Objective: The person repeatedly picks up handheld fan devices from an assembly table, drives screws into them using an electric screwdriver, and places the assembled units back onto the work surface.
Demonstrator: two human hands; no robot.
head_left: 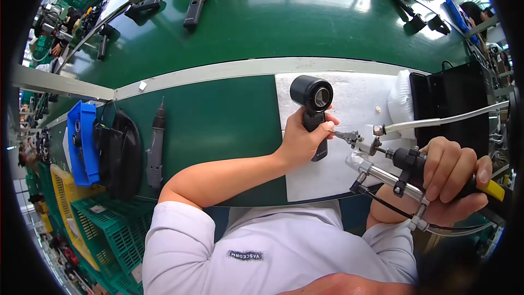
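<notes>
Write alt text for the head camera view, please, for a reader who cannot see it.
A person's left hand holds a black handheld device over a white mat, while the right hand grips a black tool on a metal arm, its tip close to the device. A gray tool and a blue bin are at the left of the green table.

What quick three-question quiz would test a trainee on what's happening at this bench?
1. Which hand, left or right, holds the round-headed black device?
2. True or false: the blue bin is left of the grey pointed tool.
3. The right hand grips the black-handled tool. What colour shows just past that hand, at the handle's end?
A) red
B) yellow
C) white

Key: 1. the left hand; 2. true; 3. B
</notes>
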